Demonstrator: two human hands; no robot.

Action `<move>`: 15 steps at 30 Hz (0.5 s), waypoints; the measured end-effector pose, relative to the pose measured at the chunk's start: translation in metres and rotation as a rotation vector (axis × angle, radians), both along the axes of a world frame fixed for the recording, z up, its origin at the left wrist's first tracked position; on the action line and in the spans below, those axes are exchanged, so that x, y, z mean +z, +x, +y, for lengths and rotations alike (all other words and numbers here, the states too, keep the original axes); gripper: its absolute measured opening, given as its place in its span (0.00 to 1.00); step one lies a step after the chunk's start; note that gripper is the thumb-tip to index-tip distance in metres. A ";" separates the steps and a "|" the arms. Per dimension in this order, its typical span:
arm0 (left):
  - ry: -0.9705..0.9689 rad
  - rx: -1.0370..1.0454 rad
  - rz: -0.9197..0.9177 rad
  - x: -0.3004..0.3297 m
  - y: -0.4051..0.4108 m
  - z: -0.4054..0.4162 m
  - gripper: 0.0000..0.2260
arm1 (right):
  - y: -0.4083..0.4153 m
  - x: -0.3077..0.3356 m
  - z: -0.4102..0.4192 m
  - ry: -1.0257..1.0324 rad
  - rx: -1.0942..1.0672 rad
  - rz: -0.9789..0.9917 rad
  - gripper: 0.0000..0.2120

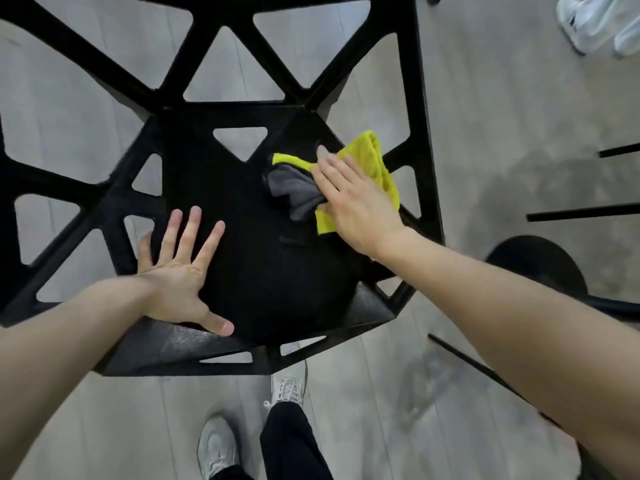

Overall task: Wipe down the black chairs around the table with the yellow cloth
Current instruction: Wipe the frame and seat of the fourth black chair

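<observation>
A black chair [242, 188] with a lattice of triangular cut-outs fills the middle of the head view, seen from above. The yellow cloth [372, 161], with a grey underside showing at its left, lies on the right part of the seat. My right hand [353, 202] presses flat on the cloth with straight fingers. On the seat's left front, my left hand [180, 271] rests with its fingers spread wide and holds nothing.
Pale wood-look floor [502, 116] lies all around. My two feet in white shoes [287, 389] stand just in front of the chair. Another person's white shoes [595, 22] are at the top right. A round black base [540, 268] and thin black bars sit at right.
</observation>
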State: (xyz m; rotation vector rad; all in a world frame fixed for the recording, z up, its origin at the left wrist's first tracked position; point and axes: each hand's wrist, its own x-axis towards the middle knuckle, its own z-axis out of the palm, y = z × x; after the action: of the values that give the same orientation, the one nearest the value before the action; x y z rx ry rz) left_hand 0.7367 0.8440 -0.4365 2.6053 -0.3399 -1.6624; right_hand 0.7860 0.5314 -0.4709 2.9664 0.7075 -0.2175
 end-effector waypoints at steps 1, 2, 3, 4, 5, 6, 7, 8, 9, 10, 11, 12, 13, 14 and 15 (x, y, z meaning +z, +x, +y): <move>-0.014 0.003 -0.011 -0.001 -0.001 0.000 0.77 | -0.024 0.007 -0.023 0.003 0.044 -0.005 0.28; -0.026 0.003 -0.031 -0.002 -0.002 0.001 0.77 | -0.049 0.015 -0.045 0.021 0.067 -0.011 0.27; -0.036 0.003 -0.057 -0.003 -0.004 0.003 0.77 | -0.073 0.023 -0.063 0.047 0.066 0.007 0.26; -0.044 -0.001 -0.083 -0.003 -0.005 0.004 0.76 | -0.093 0.029 -0.075 0.056 0.049 0.001 0.25; -0.049 -0.008 -0.113 -0.003 -0.007 0.004 0.76 | -0.109 0.032 -0.079 0.061 0.002 -0.024 0.25; -0.043 -0.018 -0.150 -0.003 -0.010 0.004 0.75 | -0.123 0.029 -0.073 0.067 -0.090 -0.055 0.25; -0.032 -0.032 -0.196 -0.003 -0.014 0.003 0.74 | -0.136 0.025 -0.056 0.098 -0.219 -0.090 0.25; -0.020 -0.047 -0.243 -0.001 -0.018 0.003 0.72 | -0.148 0.021 -0.029 0.145 -0.344 -0.120 0.25; -0.022 -0.055 -0.282 0.000 -0.022 0.003 0.70 | -0.159 0.016 0.006 0.206 -0.425 -0.125 0.26; -0.045 -0.053 -0.320 0.000 -0.027 0.004 0.68 | -0.171 0.011 0.047 0.284 -0.448 -0.098 0.27; -0.079 -0.041 -0.373 -0.001 -0.035 0.006 0.64 | -0.185 0.008 0.088 0.357 -0.417 -0.054 0.27; -0.107 -0.030 -0.438 -0.004 -0.042 0.010 0.61 | -0.198 0.009 0.122 0.420 -0.349 -0.011 0.27; -0.127 -0.024 -0.491 -0.008 -0.049 0.014 0.58 | -0.206 0.011 0.141 0.482 -0.281 0.016 0.27; -0.144 -0.029 -0.515 -0.010 -0.056 0.018 0.55 | -0.209 0.013 0.141 0.512 -0.220 0.025 0.27; -0.153 -0.037 -0.528 -0.012 -0.062 0.019 0.52 | -0.209 0.014 0.124 0.495 -0.169 0.013 0.28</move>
State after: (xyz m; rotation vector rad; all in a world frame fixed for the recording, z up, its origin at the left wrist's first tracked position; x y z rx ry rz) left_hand 0.6742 0.8634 -0.4485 2.8863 -0.5066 -0.8818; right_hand 0.5768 0.6554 -0.4566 3.5038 0.5806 -0.0789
